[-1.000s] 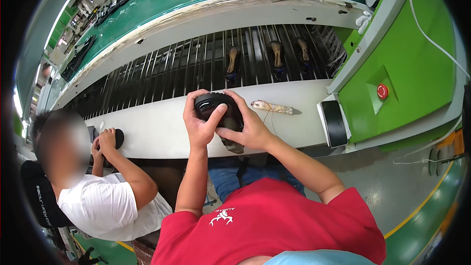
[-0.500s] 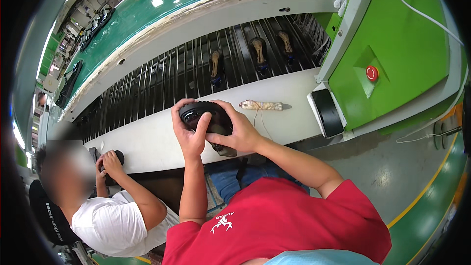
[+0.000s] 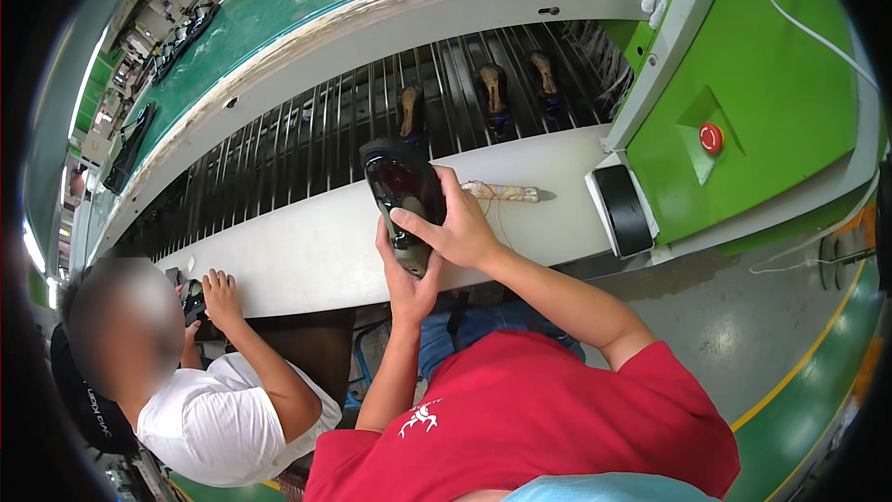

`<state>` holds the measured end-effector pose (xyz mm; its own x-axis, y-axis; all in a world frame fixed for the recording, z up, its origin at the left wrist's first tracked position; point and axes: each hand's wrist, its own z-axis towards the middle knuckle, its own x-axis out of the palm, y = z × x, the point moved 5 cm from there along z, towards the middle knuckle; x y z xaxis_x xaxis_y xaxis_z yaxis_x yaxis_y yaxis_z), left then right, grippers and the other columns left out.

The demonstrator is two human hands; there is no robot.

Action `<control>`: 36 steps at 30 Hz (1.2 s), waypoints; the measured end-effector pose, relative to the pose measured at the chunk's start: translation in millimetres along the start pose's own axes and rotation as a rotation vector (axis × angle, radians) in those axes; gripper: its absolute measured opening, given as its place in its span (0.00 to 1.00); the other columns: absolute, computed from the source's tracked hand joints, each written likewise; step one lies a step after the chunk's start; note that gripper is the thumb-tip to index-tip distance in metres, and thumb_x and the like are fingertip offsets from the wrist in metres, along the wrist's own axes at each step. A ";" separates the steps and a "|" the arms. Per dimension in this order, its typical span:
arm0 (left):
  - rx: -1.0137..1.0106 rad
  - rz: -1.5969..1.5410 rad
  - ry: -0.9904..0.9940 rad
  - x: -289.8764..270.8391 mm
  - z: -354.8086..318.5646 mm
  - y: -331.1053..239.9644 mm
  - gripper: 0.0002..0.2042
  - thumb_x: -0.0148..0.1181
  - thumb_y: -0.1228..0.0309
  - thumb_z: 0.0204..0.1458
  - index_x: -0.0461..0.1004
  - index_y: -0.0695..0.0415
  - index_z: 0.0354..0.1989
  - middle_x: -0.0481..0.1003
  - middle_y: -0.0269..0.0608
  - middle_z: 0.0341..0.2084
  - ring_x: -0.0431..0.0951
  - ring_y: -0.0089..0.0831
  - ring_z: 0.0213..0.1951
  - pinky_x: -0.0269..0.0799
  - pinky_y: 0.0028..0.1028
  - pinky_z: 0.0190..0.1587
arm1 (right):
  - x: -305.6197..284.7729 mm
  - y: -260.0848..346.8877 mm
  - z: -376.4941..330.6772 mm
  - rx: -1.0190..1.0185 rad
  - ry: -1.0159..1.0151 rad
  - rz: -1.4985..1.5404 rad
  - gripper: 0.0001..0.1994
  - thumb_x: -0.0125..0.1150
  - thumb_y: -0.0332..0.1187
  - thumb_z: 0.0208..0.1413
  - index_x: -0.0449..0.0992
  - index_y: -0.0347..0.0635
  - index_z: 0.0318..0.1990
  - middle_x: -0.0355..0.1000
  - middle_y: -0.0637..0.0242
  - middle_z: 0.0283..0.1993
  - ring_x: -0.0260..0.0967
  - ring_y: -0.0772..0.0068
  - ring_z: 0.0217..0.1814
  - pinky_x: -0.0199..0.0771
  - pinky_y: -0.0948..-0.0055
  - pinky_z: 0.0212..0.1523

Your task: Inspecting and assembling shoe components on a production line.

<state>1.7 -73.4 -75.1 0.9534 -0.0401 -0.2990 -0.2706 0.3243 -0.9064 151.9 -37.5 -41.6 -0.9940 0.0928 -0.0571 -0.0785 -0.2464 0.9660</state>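
A glossy dark shoe (image 3: 405, 188) is held above the white work ledge, its rounded end pointing away from me and its narrower end toward me. My left hand (image 3: 409, 286) grips the narrow end from below. Around the shoe's right side is my right hand (image 3: 461, 231), its thumb lying across the upper face. Just past the right hand, a tool with a wrapped, pale handle (image 3: 506, 192) and a short grey tip lies on the ledge (image 3: 307, 265), a thin thread beside it.
Beyond the ledge, several shoes (image 3: 492, 98) lie on a metal roller conveyor (image 3: 325, 130). A green conveyor belt (image 3: 251, 28) carries more shoes. Right: a black pad (image 3: 623, 209) and a green machine housing (image 3: 780, 84) with a red button (image 3: 711, 138). A co-worker (image 3: 223, 418) handles a dark shoe at left.
The shoe has turned in my hands, so its rounded end now points away. My left hand has slid down to its narrow end. The co-worker's right hand has shifted on their shoe.
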 end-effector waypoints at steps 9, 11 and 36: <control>0.043 0.008 -0.035 6.5 -6.6 -0.8 0.44 0.66 0.76 0.62 0.42 0.65 0.80 0.64 0.61 0.69 0.70 0.45 0.69 0.65 0.39 0.71 | 0.9 -0.6 0.2 0.000 -0.026 0.026 0.37 0.76 0.50 0.60 0.67 0.29 0.64 0.81 0.49 0.53 0.82 0.58 0.55 0.80 0.61 0.59; 0.023 -0.007 -0.030 6.8 -7.0 1.0 0.44 0.66 0.76 0.62 0.42 0.65 0.80 0.64 0.61 0.69 0.69 0.45 0.69 0.64 0.39 0.71 | 1.3 -1.2 -0.9 -0.018 -0.038 0.033 0.37 0.76 0.49 0.60 0.67 0.28 0.64 0.82 0.49 0.53 0.82 0.58 0.54 0.80 0.61 0.58; 0.184 0.064 -0.094 10.5 -11.5 0.7 0.39 0.72 0.74 0.57 0.57 0.65 0.75 0.74 0.59 0.58 0.79 0.48 0.58 0.72 0.38 0.63 | -23.7 -13.9 -6.8 -0.037 0.007 0.115 0.20 0.67 0.44 0.72 0.79 0.33 0.56 0.81 0.69 0.42 0.74 0.82 0.44 0.75 0.77 0.48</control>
<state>9.9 -84.4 -82.3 0.9456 0.0722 -0.3171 -0.3105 0.4908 -0.8141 176.0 -42.8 -55.4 -0.9971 0.0555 0.0515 0.0332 -0.2903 0.9563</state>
